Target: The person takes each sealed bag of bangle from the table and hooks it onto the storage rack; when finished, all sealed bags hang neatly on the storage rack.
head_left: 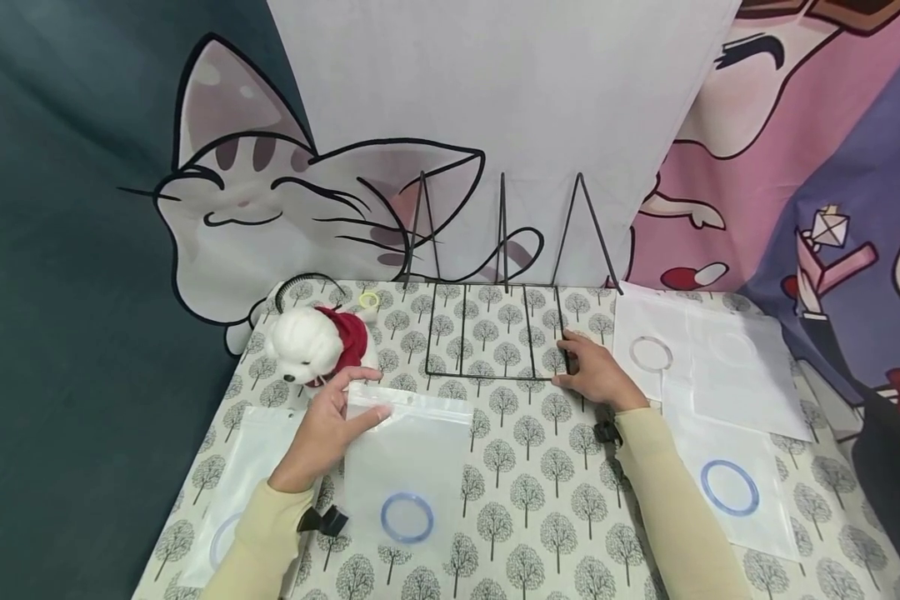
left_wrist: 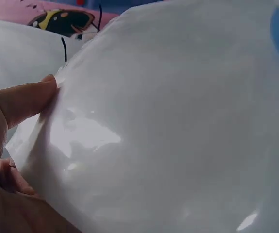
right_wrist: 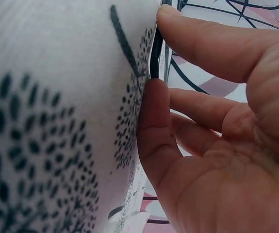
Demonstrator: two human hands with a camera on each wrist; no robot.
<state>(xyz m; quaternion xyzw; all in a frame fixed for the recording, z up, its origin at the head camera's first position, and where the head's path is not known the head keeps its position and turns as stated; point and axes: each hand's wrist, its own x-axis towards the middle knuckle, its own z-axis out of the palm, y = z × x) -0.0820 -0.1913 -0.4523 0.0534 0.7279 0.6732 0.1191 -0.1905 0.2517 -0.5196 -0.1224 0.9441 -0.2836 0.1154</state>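
In the head view my left hand holds a clear zip bag at its upper left corner, thumb in front. A blue ring lies low in that bag. The left wrist view shows the bag's shiny film beside the thumb, with the ring blurred at the edge. My right hand holds the front right corner of a black wire rack, whose pointed uprights stand at the back. In the right wrist view thumb and index finger meet the black wire; the others are loosely bent.
Left of the rack sits a white plush dog with a red scarf; a yellow ring lies behind it. Another zip bag lies under the left forearm. At right, several bags overlap, one with a blue ring. A tree-patterned cloth covers the table.
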